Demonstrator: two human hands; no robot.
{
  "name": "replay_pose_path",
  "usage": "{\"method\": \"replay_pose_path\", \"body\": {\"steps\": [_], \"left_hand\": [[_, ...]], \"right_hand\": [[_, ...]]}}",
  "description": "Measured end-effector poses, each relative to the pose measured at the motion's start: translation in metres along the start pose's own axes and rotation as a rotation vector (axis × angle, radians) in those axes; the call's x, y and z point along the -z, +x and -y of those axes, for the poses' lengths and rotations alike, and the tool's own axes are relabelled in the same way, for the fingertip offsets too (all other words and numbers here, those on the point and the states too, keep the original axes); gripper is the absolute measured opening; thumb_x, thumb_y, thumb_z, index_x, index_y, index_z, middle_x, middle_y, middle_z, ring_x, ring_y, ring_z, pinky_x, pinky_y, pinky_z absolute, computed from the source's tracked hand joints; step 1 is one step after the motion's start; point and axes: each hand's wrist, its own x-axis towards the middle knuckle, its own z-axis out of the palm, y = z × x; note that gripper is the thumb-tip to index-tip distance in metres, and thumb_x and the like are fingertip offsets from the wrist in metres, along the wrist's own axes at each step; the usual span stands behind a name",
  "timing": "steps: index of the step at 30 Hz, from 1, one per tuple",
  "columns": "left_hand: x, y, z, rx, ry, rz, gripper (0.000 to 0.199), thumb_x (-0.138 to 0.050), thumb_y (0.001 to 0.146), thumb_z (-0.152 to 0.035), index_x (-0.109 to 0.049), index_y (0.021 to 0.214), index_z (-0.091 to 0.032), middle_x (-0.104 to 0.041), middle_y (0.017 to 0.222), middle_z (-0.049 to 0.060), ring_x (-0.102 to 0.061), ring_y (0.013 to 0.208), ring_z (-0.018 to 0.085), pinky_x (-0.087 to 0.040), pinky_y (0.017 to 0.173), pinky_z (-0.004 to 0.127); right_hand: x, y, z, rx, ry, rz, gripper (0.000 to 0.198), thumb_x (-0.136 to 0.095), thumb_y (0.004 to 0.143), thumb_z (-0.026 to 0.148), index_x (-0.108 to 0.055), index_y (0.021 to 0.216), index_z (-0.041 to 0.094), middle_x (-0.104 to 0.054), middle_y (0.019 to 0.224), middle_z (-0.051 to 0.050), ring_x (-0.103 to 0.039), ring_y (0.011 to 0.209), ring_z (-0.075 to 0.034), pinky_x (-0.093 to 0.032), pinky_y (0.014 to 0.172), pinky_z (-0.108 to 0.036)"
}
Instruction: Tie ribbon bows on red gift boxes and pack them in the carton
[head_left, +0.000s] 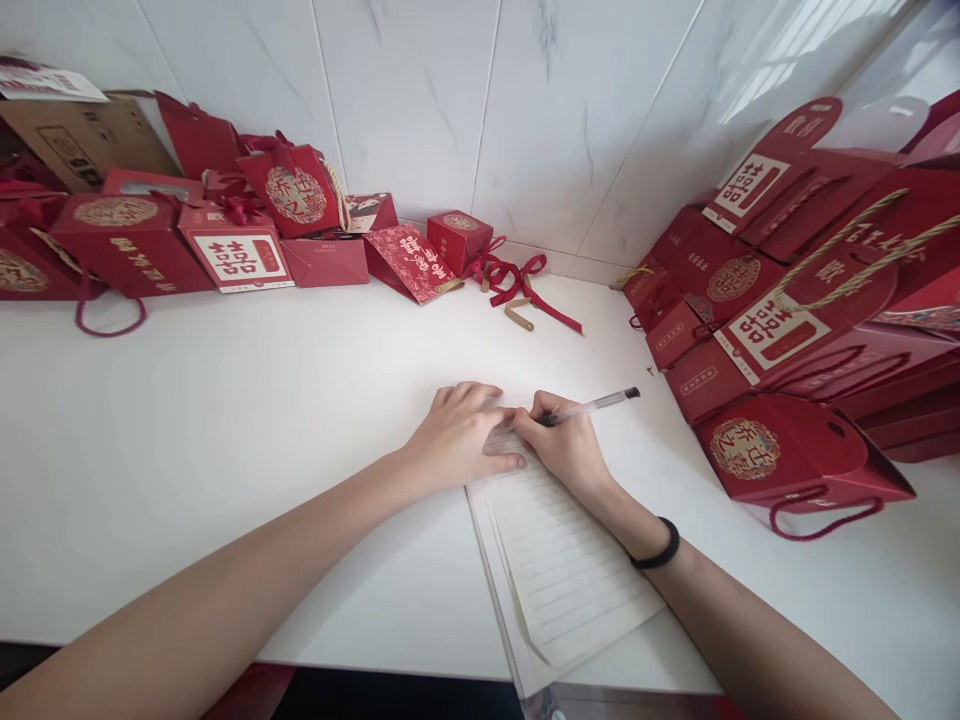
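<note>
A lined notebook lies at a slant on the white table, its lower corner reaching the front edge. My right hand grips a clear pen with a black end, and its side rests on the upper part of the page. The pen's tip is hidden behind the fingers. Across the notebook's top left corner lies my left hand, fingers spread, with the thumb on the paper. The two hands nearly meet at the top of the page. A black band circles my right wrist.
Red gift boxes line the back left of the white table. More red boxes are stacked at the right, one near my right forearm. A red ribbon bow lies by the tiled wall.
</note>
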Motion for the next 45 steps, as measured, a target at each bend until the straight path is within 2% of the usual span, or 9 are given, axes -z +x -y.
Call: {"method": "replay_pose_path", "body": {"steps": [6, 11, 16, 30, 33, 38, 41, 43, 45], "left_hand": [[0.001, -0.001, -0.001, 0.012, -0.001, 0.011, 0.051, -0.061, 0.075, -0.053, -0.058, 0.116, -0.022, -0.044, 0.133, 0.010, -0.033, 0.125, 0.029, -0.028, 0.101, 0.046], [0.001, -0.001, -0.001, 0.006, -0.002, 0.008, 0.052, -0.060, 0.075, -0.054, -0.058, 0.116, -0.022, -0.044, 0.133, 0.009, -0.033, 0.125, 0.030, -0.028, 0.101, 0.045], [0.001, -0.002, -0.001, 0.002, -0.008, 0.011, 0.052, -0.059, 0.076, -0.055, -0.058, 0.117, -0.022, -0.044, 0.133, 0.010, -0.033, 0.125, 0.029, -0.028, 0.100, 0.046], [0.002, -0.002, -0.002, -0.005, -0.027, 0.007, 0.054, -0.059, 0.076, -0.055, -0.056, 0.119, -0.023, -0.044, 0.133, 0.010, -0.033, 0.125, 0.030, -0.028, 0.100, 0.046], [0.004, -0.003, -0.003, -0.005, -0.040, 0.008, 0.053, -0.060, 0.076, -0.056, -0.057, 0.118, -0.024, -0.045, 0.132, 0.010, -0.033, 0.125, 0.030, -0.028, 0.100, 0.046], [-0.003, -0.004, 0.001, -0.019, -0.037, -0.020, 0.051, -0.064, 0.073, -0.052, -0.058, 0.115, -0.022, -0.048, 0.128, 0.011, -0.037, 0.122, 0.030, -0.029, 0.100, 0.047], [0.001, -0.003, 0.002, -0.055, -0.056, -0.107, 0.045, -0.065, 0.074, -0.046, -0.058, 0.110, -0.020, -0.051, 0.124, 0.010, -0.042, 0.119, 0.028, -0.032, 0.100, 0.046], [0.015, -0.008, -0.006, -0.137, -0.108, -0.268, 0.027, -0.060, 0.079, -0.038, -0.059, 0.100, -0.019, -0.057, 0.113, 0.008, -0.049, 0.111, 0.023, -0.035, 0.098, 0.043], [0.035, -0.025, -0.024, -0.237, -0.198, -0.498, 0.015, -0.048, 0.086, -0.032, -0.058, 0.088, -0.020, -0.062, 0.096, 0.006, -0.055, 0.100, 0.019, -0.040, 0.093, 0.040]], "right_hand": [[0.001, -0.001, 0.001, -0.023, 0.011, -0.001, 0.028, -0.052, 0.071, 0.032, -0.035, 0.052, 0.019, -0.037, 0.045, 0.005, -0.033, 0.046, -0.010, -0.028, 0.045, -0.021], [0.000, -0.001, 0.002, -0.008, -0.002, 0.012, 0.031, -0.053, 0.070, 0.033, -0.031, 0.052, 0.019, -0.033, 0.045, 0.006, -0.030, 0.046, -0.009, -0.025, 0.044, -0.021], [0.001, -0.001, 0.003, -0.032, 0.007, -0.012, 0.027, -0.051, 0.071, 0.031, -0.035, 0.052, 0.019, -0.038, 0.047, 0.005, -0.034, 0.047, -0.010, -0.029, 0.045, -0.021], [0.000, -0.001, 0.002, -0.020, -0.046, -0.001, 0.026, -0.050, 0.067, 0.028, -0.030, 0.052, 0.019, -0.028, 0.048, 0.006, -0.026, 0.049, -0.010, -0.022, 0.044, -0.021], [0.002, -0.002, 0.002, 0.003, 0.016, -0.070, 0.027, -0.051, 0.068, 0.028, -0.030, 0.052, 0.019, -0.030, 0.049, 0.006, -0.028, 0.049, -0.009, -0.025, 0.045, -0.021], [0.011, 0.002, 0.002, -0.050, 0.311, -0.191, 0.035, -0.055, 0.078, 0.036, -0.030, 0.058, 0.020, -0.036, 0.046, 0.007, -0.028, 0.040, -0.008, -0.023, 0.039, -0.020], [0.022, 0.010, -0.006, -0.024, 0.289, -0.242, 0.036, -0.058, 0.078, 0.046, -0.037, 0.063, 0.020, -0.043, 0.048, 0.005, -0.032, 0.039, -0.008, -0.024, 0.037, -0.019], [0.029, 0.018, -0.016, 0.000, 0.207, -0.277, 0.036, -0.058, 0.076, 0.050, -0.041, 0.066, 0.020, -0.044, 0.049, 0.005, -0.036, 0.040, -0.009, -0.026, 0.037, -0.019], [0.036, 0.027, -0.026, -0.040, 0.134, -0.285, 0.035, -0.056, 0.073, 0.053, -0.044, 0.071, 0.020, -0.045, 0.049, 0.004, -0.037, 0.039, -0.010, -0.026, 0.036, -0.020]]}}
